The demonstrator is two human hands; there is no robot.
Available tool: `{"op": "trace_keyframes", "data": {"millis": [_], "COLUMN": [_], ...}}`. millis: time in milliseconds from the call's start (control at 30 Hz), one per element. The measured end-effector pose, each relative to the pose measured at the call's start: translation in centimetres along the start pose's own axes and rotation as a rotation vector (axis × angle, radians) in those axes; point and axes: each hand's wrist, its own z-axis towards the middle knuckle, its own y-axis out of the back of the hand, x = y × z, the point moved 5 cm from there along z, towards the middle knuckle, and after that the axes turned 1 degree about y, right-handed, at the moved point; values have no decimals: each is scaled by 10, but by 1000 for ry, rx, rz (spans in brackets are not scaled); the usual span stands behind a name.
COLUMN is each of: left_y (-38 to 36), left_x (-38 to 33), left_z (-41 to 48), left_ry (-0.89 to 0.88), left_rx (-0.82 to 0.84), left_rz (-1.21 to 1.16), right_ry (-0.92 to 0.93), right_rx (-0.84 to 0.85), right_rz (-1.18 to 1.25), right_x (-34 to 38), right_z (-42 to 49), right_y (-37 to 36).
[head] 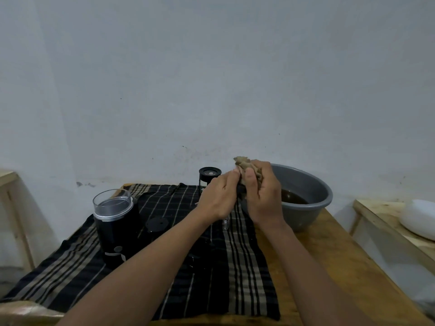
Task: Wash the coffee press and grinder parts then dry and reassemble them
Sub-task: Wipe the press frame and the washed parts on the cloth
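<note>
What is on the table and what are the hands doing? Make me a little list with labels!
hands: left hand and right hand both hold a beige rag
basin: grey basin with brown water inside
grinder: black grinder with a clear lid, upright on the striped cloth
press: coffee press behind the left hand
table: wooden table

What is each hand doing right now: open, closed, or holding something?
Left hand: closed, fingers pinching the tan cloth.
Right hand: closed, curled round the same cloth.
</note>
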Motion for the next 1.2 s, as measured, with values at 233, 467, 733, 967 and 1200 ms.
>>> {"op": "trace_keyframes", "data": {"millis": [233,467,733,967,1200], "left_y": [-5,4,-1,-12,-4], "left_x": [-7,-11,-2,-7,-14], "left_z": [-2,-6,0,0,-11], "left_ry": [166,-356,-106,114,-409], "left_rx": [-44,-214,-17,-26,-265], "left_rz": [6,636,101,-20,518], "right_ry": [1,-1069,-340,-76,-1047], "right_rx": [19,243,-4,13,130], "right_rz": [-10,484,-2,-102,565], "right_x": [-2,-15,-2,-1,-28], "right_z": [-20,-12,19,-4,-5], "right_y": [-8,-6,13,-5,-2]}}
